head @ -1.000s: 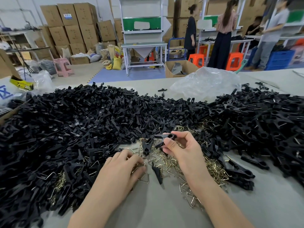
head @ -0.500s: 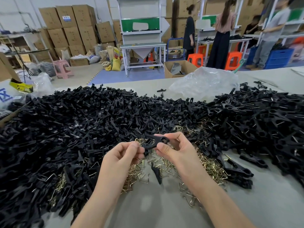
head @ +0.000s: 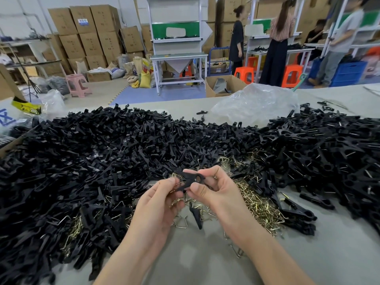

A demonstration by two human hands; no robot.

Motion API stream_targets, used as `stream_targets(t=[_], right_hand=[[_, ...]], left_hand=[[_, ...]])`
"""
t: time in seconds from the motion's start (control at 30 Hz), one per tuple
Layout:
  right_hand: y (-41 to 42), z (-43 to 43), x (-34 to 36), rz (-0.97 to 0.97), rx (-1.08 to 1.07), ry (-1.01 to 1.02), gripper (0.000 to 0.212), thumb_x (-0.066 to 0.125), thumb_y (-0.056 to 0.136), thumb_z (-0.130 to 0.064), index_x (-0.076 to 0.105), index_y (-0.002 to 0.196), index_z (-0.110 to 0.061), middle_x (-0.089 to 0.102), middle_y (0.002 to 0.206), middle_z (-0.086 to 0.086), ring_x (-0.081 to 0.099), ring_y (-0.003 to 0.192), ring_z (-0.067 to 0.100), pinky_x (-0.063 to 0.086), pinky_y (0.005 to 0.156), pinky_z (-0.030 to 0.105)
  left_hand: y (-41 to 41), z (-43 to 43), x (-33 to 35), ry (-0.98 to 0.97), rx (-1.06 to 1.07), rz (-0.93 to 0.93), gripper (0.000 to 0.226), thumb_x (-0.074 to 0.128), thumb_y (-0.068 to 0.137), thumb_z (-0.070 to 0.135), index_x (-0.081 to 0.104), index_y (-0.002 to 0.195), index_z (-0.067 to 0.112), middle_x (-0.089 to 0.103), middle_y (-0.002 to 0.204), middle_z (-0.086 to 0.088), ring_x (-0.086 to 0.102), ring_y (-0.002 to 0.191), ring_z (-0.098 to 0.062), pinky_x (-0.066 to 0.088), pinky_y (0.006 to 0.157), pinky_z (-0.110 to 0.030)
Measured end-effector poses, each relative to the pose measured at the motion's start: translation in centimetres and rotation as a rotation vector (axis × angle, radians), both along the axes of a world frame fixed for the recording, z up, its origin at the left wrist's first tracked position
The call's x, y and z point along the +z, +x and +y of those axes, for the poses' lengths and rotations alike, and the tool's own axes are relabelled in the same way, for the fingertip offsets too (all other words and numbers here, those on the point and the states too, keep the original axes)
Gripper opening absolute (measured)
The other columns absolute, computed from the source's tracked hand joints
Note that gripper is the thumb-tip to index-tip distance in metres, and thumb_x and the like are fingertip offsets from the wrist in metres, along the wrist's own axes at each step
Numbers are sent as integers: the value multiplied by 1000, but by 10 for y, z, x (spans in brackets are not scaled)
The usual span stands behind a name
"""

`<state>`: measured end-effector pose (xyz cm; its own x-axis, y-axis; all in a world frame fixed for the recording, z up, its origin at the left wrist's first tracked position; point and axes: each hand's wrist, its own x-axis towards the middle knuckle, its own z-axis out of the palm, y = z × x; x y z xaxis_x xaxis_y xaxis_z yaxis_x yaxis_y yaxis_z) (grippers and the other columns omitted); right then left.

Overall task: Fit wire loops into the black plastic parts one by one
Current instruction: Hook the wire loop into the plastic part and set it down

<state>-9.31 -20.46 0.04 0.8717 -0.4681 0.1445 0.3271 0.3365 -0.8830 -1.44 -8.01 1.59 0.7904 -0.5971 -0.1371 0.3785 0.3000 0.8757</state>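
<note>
A single black part (head: 192, 181) is held in the air above the worktop (head: 205, 262), between the two hands and just over the loops (head: 257, 204). Its ringed end is pinched between the thumb and forefinger of the right hand (head: 216, 191), whose other fingers are curled loosely behind. Its opposite, forked end is gripped by the bent fingers of the left hand (head: 158, 204), thumb on top. A thin glint of wire is seen at the left fingertips, against the part; whether it is already seated cannot be told. The brass-coloured loops are scattered in a low drift under and to the right of the hands. They are bordered on the left by a broad heap (head: 82, 161) of black parts and on the right by a second heap (head: 329, 153), in which wire is seen on many pieces. One loose black piece (head: 196, 215) lies on the worktop just below the hands, among a few stray loops. A crumpled clear bag (head: 255, 103) rests at the worktop's far edge, between the heaps. Beyond it, stacked cartons (head: 90, 31), orange stools (head: 292, 75) and several standing people are visible.
</note>
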Motion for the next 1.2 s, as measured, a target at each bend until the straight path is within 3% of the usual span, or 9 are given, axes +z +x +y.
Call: stream_targets(t=[0.17, 0.37, 0.63, 0.8, 1.0, 1.13, 1.2], right_hand=[[1, 0, -1, -41, 33, 83, 32, 72, 80, -7, 52, 105, -6, 73, 121, 9, 75, 101, 25, 58, 83, 24], [1, 0, 0, -43, 32, 213, 32, 71, 77, -2, 54, 104, -4, 75, 113, 14, 75, 95, 24, 59, 80, 24], [3, -2, -4, -35, 2, 111, 34, 75, 77, -8, 54, 105, -7, 75, 116, 13, 74, 102, 26, 58, 84, 26], [5, -5, -7, -32, 11, 35, 41, 83, 71, -24, 58, 102, -14, 74, 117, 13, 71, 109, 28, 54, 95, 33], [3, -5, -7, -11, 115, 5, 36, 83, 71, -27, 64, 100, -18, 75, 108, 12, 70, 98, 23, 51, 94, 35], [-2, -1, -3, 13, 197, -93, 36, 77, 82, -23, 60, 110, -6, 70, 129, 8, 66, 117, 33, 53, 100, 43], [-5, -1, 0, 58, 200, -152, 31, 71, 86, -20, 61, 111, -5, 66, 135, 3, 62, 124, 33, 57, 93, 42]], left_hand=[[-1, 1, 2, -25, -9, -2, 16, 70, 72, 28, 79, 78, 16, 68, 81, -3, 60, 66, -9, 48, 73, -31], [-3, -1, 1, -47, -1, -5, 23, 73, 68, 31, 79, 83, 15, 68, 83, -3, 59, 66, -8, 53, 67, -26], [-4, -1, -1, -71, -41, 33, 37, 71, 72, 28, 74, 100, 5, 71, 85, -6, 60, 67, -10, 55, 60, -24], [-5, -1, -2, -63, -97, 74, 21, 70, 74, 29, 80, 86, 15, 72, 88, -5, 63, 66, -10, 56, 61, -25], [1, 2, 2, -8, -183, 10, 19, 70, 71, 30, 80, 78, 16, 72, 85, -6, 65, 67, -12, 57, 64, -27], [-3, 4, 2, -18, -262, -59, 17, 75, 84, 30, 81, 88, 14, 73, 91, -8, 66, 72, -13, 57, 63, -28], [-7, 3, 2, -30, -311, -86, 20, 69, 83, 33, 80, 88, 17, 73, 92, -9, 66, 73, -14, 56, 60, -29]])
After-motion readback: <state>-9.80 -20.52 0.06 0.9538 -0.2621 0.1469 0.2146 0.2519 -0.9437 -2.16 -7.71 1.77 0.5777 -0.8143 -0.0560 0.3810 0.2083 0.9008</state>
